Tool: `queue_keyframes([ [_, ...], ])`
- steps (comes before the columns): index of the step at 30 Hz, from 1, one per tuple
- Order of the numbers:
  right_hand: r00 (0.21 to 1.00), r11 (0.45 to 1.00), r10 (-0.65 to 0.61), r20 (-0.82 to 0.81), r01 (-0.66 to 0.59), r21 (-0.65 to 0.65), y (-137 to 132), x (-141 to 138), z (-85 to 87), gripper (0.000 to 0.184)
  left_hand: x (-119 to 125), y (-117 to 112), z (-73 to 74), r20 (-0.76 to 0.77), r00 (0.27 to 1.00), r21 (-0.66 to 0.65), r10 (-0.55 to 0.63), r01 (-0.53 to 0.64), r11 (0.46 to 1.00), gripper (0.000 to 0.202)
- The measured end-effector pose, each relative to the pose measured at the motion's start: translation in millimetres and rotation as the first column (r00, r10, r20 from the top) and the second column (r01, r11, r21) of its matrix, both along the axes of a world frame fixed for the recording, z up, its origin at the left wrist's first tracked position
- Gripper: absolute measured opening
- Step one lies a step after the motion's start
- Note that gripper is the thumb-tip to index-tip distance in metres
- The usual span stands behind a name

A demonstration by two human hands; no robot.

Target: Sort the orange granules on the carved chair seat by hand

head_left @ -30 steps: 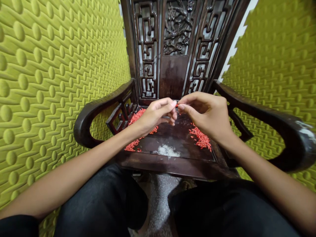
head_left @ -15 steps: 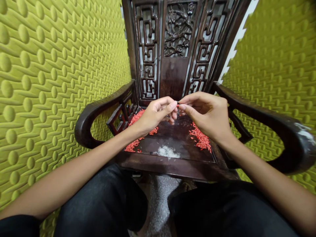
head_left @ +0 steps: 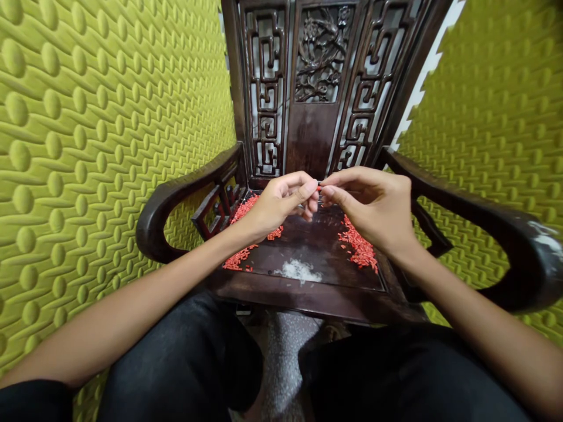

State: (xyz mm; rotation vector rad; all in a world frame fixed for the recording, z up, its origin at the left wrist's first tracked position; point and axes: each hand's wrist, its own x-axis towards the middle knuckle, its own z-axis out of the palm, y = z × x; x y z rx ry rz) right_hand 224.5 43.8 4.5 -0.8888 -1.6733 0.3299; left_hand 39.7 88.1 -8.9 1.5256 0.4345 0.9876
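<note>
My left hand [head_left: 288,202] and my right hand [head_left: 372,202] meet fingertip to fingertip above the wooden chair seat [head_left: 308,246]. Both are closed in a pinch on one small red piece [head_left: 319,188], mostly hidden by the fingers. It looks like the small red tube-shaped pieces lying below. One heap of red pieces [head_left: 240,258] spreads along the seat's left side, partly behind my left hand. Another red heap [head_left: 360,249] lies on the right, under my right wrist. Between them, near the front edge, is a small pile of whitish, clear bits [head_left: 299,271].
Dark curved armrests flank the seat, the left armrest [head_left: 152,220] and the right armrest [head_left: 519,234]. A carved chair back [head_left: 312,135] rises behind. Yellow-green padded walls [head_left: 109,117] stand close on both sides. My knees [head_left: 185,351] are in front of the seat.
The whole view has shifted slightly. Both hands keep their pinch on the small red piece, with hardly any movement of the fingers.
</note>
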Motion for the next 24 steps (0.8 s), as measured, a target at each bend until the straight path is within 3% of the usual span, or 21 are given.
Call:
queue_keyframes([
  [6, 1.0, 1.0, -0.002, 0.009, 0.002, 0.005, -1.9, -0.5, -1.5, 0.02, 1.1, -2.4, 1.8, -0.013, 1.0, 0.01, 0.025, -0.025, 1.0, 0.039],
  [24, 0.998, 0.998, -0.022, 0.053, 0.019, 0.058, -3.9, -2.7, 0.9, 0.011, 1.4, -5.6, 1.1, -0.03, 0.998, 0.065, 0.056, -0.054, 0.996, 0.036],
])
